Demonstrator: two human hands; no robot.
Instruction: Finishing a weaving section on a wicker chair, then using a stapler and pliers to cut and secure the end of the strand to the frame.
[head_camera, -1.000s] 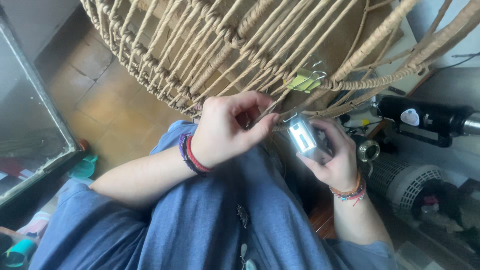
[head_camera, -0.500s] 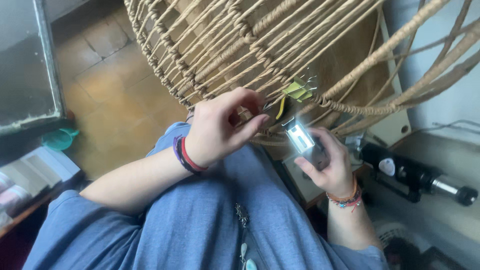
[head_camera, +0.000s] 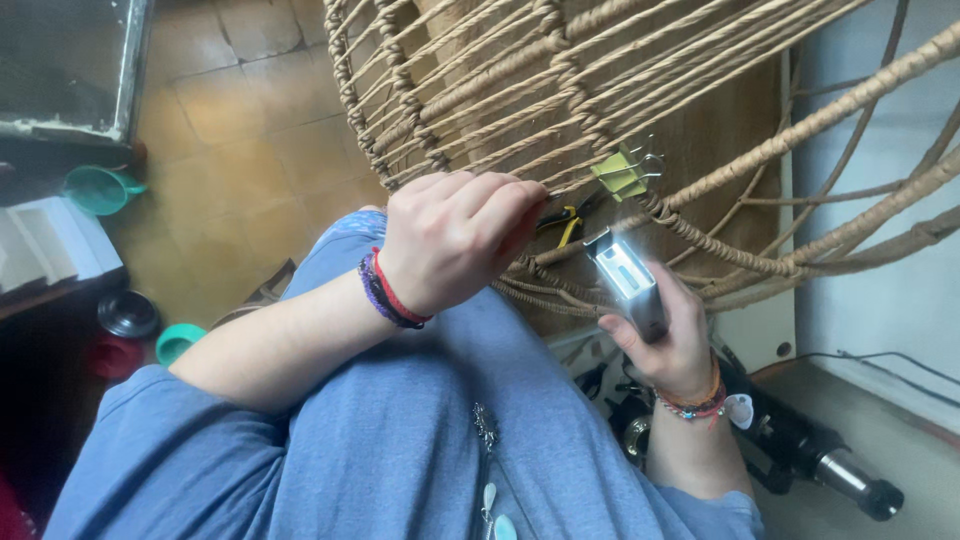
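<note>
Head view: two hands at a woven cane frame

Head camera looks down at a person in a blue top and blue trousers. A big woven cane frame (head_camera: 560, 90) stands in front of the knees, made of thin tan strands and thicker wrapped bars.

Left hand (head_camera: 455, 235) is curled shut against the strands at the lower edge of the frame. The fingers fold over, so I cannot tell for sure if a strand is pinched inside. Red and purple bands (head_camera: 388, 293) sit on that wrist.

Right hand (head_camera: 668, 335) is wrapped tight around a small silver lighter (head_camera: 628, 282). The top end of the lighter points up at the cane, just under a thick wrapped bar. Bright light glares off it. Bead bands (head_camera: 690, 405) sit on that wrist.

A yellow-green binder clip (head_camera: 622, 172) is clamped on the strands, just above the lighter. Pliers with yellow and black handles (head_camera: 565, 218) show between the two hands, behind the strands.

A dark power tool with a metal tip (head_camera: 815, 455) lies on the pale surface (head_camera: 900, 410) at the lower right. On the left, over the brown tile floor (head_camera: 250, 150), are a green cup (head_camera: 98, 188), a white box (head_camera: 50, 245), a dark round lid (head_camera: 128, 313) and another green cup (head_camera: 177, 342).
</note>
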